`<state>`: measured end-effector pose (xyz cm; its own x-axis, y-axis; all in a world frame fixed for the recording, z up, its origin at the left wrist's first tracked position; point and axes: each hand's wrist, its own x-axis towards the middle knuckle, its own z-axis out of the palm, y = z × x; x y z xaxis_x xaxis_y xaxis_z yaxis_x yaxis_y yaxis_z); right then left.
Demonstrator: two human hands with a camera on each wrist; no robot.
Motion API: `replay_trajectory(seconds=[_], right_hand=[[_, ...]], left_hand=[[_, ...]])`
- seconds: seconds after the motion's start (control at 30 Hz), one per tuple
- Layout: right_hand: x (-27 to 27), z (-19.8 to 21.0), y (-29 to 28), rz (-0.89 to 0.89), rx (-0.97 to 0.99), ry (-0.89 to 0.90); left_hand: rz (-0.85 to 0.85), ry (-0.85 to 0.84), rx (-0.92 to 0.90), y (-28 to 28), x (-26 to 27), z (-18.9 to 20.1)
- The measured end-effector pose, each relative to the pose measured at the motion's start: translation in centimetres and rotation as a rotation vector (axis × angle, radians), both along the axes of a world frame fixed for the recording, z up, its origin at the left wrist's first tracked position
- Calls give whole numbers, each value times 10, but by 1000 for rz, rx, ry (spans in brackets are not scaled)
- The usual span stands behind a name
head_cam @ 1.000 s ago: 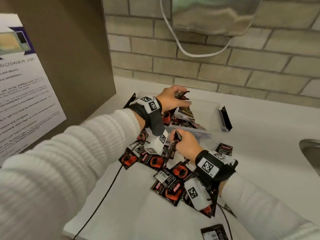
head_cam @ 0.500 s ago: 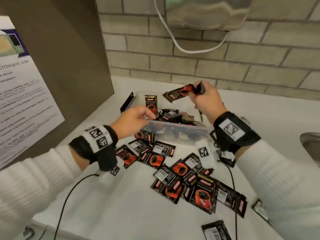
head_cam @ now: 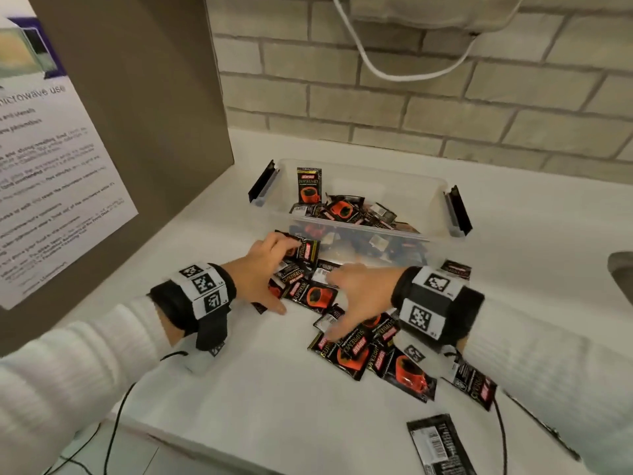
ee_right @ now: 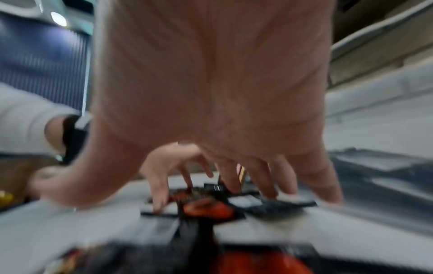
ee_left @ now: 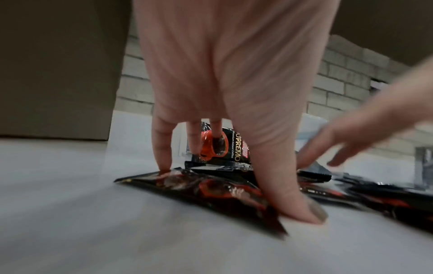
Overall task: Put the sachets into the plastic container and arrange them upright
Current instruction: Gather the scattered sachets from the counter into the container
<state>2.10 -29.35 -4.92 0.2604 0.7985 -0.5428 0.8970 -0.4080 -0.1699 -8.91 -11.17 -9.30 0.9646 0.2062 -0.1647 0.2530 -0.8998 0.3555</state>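
Observation:
A clear plastic container point(head_cam: 407, 186) stands at the back of the white counter. It holds a jumble of black-and-red coffee sachets point(head_cam: 342, 210), and one sachet point(head_cam: 309, 185) stands upright at its back left wall. More loose sachets point(head_cam: 356, 354) lie scattered on the counter in front of it. My left hand point(head_cam: 274, 275) is spread over the left part of this pile. In the left wrist view its straight fingers point(ee_left: 161, 153) and thumb point(ee_left: 297, 200) press on a flat sachet point(ee_left: 211, 187). My right hand point(head_cam: 342, 303) is spread over the pile's middle, fingers point(ee_right: 264, 176) touching sachets, blurred.
A brown cabinet side with a paper notice point(head_cam: 51, 166) closes off the left. A brick wall runs behind, with a white cable point(head_cam: 394, 75) hanging. A sink edge point(head_cam: 621, 272) shows at the right. One sachet point(head_cam: 435, 443) lies near the counter's front edge. Black latches point(head_cam: 457, 210) flank the container.
My right hand, which held a sachet above the container, has come down empty onto the pile on the counter. My left hand has dropped from the container's front wall to the same pile.

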Motion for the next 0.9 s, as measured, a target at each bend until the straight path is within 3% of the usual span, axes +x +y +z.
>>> replay_trajectory(seconds=[0.1,0.2,0.27,0.43,0.57,0.7,0.9], right_hand=[[2,-26,2,-16,-176,-40],[8,-25,10,-73,12,-6],[13,-20,13,-83,115,-47],[19,-30,12,-125,126,-4],[21,-27,16,-131,64,-46],[22,-26,21,-150,69,-48],[15,-36,27,-207,223,28]], left_hand=[[-14,27,-13,2,4,-2],[-16,15,169,1,6,-1],[-33,-27,198,2,5,-4],[-24,-47,-30,4,3,-11],[7,-21,92,2,6,-7],[-53,162,24,2,8,-11],[-128,105,177,-18,12,-13]])
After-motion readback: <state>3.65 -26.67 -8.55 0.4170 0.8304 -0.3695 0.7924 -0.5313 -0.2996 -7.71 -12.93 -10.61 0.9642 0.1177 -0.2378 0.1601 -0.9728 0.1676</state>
